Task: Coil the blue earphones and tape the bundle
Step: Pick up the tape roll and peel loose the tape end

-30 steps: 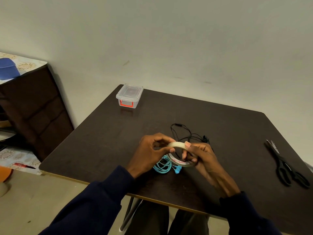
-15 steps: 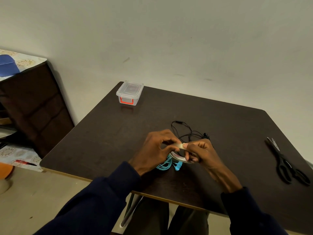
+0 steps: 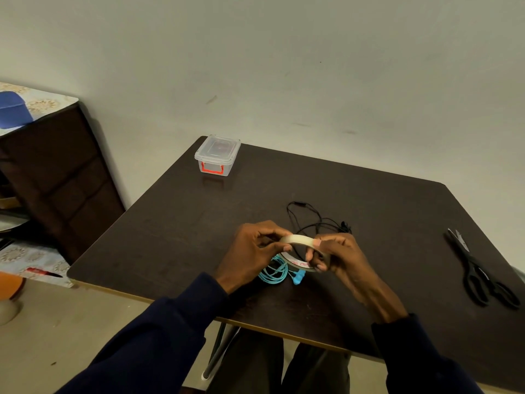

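Now box (image 3: 217, 155) lidded; hands (image 3: 252, 248) (image 3: 339, 255) grip tape (image 3: 299, 239).

Plain home room: dark table (image 3: 369, 211), patterned-cloth cabinet (image 3: 56, 177).

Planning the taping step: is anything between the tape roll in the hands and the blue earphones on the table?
Nothing visible. The left hand and right hand hold the tape roll just above the blue earphones, partly hiding them. The black earphones lie mostly farther back, not in the gap.
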{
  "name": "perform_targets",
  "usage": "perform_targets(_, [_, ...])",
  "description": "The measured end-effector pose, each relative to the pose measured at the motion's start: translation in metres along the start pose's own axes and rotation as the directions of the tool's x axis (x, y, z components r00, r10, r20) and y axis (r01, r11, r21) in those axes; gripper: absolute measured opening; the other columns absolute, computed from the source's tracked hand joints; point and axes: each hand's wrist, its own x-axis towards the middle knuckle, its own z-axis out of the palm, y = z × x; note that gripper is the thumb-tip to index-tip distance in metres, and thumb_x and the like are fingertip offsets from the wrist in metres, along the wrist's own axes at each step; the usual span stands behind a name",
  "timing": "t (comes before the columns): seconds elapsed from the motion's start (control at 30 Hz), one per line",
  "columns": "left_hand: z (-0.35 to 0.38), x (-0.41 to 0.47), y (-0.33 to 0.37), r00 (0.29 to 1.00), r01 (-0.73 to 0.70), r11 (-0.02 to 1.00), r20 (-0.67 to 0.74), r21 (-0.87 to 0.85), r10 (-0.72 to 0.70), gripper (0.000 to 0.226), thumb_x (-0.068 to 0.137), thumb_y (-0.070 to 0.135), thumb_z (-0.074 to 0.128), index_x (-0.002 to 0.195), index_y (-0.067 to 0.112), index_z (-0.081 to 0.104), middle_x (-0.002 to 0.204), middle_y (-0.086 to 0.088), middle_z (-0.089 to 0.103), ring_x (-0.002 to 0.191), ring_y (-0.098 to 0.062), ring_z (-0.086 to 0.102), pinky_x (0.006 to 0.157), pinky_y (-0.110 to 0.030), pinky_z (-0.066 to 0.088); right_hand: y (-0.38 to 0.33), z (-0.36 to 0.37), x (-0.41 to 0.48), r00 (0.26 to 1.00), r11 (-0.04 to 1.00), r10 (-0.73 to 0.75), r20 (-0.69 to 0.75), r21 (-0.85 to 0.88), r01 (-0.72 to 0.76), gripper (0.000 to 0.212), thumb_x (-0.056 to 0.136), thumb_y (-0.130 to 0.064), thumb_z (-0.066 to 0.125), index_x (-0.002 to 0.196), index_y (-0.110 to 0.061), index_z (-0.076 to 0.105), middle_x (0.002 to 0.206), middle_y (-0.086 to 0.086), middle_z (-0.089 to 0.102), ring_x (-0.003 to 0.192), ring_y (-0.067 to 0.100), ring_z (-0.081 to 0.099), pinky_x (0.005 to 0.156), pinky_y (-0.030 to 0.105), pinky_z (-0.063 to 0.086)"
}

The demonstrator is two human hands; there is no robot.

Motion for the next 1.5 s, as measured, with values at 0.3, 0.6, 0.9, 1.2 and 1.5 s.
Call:
perform_targets(0.3, [0.003, 0.007, 0.016, 0.986, -0.155, 0.973, 0.093, 0.171, 0.140, 0.018, 0.089, 0.006, 0.073, 0.106, 0.004, 0.076, 0.100, -0.010, 0.072, 0.091, -0.016, 0.065, 0.082, -0.027, 0.054, 0.000, 0.002, 0.002, 0.999, 0.981, -0.032, -0.031, -0.192, 0.025, 0.043, 0.082, -0.045, 0.067, 0.065, -0.006, 0.073, 0.062, 0.039, 0.053, 0.044, 0.012, 0.046, 0.050, 0.017, 0.042])
perform_targets(0.6, [-0.002, 0.004, 0.011, 0.994, -0.107, 0.993, 0.020, 0.047, 0.106, 0.019, 0.087, 0.002, 0.074, 0.106, 0.001, 0.076, 0.101, -0.008, 0.074, 0.095, -0.016, 0.069, 0.086, -0.037, 0.058, -0.001, 0.000, -0.004, 0.993, 0.996, 0.056, 0.103, 0.058, -0.063, 0.030, 0.092, -0.022, 0.059, 0.092, 0.003, 0.077, 0.060, 0.006, 0.057, 0.054, 0.007, 0.046, 0.060, 0.019, 0.044])
perform_targets(0.9, [-0.004, 0.002, 0.012, 0.995, -0.102, 0.994, 0.021, 0.036, 0.101, 0.019, 0.087, 0.002, 0.074, 0.106, 0.002, 0.076, 0.100, -0.007, 0.074, 0.095, -0.017, 0.070, 0.086, -0.038, 0.058, 0.001, 0.000, -0.002, 0.990, 0.993, 0.080, 0.120, 0.078, -0.090, 0.030, 0.092, -0.013, 0.051, 0.093, -0.002, 0.079, 0.068, 0.017, 0.048, 0.053, 0.006, 0.043, 0.057, 0.018, 0.042])
perform_targets(1.2, [-0.005, 0.004, 0.013, 0.989, -0.143, 0.982, 0.054, 0.125, 0.138, 0.016, 0.089, 0.003, 0.072, 0.104, 0.003, 0.077, 0.098, -0.009, 0.074, 0.092, -0.016, 0.066, 0.084, -0.036, 0.056, 0.000, 0.007, 0.000, 0.998, 0.999, 0.017, 0.057, 0.044, -0.020, 0.033, 0.084, -0.009, 0.047, 0.073, -0.002, 0.077, 0.074, 0.046, 0.054, 0.047, 0.005, 0.042, 0.051, 0.017, 0.040])
perform_targets(1.5, [-0.006, 0.003, 0.010, 0.991, -0.136, 0.989, 0.007, 0.062, 0.136, 0.018, 0.087, 0.000, 0.074, 0.104, 0.000, 0.077, 0.098, -0.009, 0.075, 0.093, -0.018, 0.069, 0.084, -0.041, 0.057, -0.002, 0.014, -0.003, 1.000, 0.996, -0.007, 0.017, 0.089, 0.005, 0.036, 0.075, -0.001, 0.044, 0.081, 0.001, 0.080, 0.080, 0.052, 0.051, 0.049, 0.007, 0.042, 0.055, 0.025, 0.038])
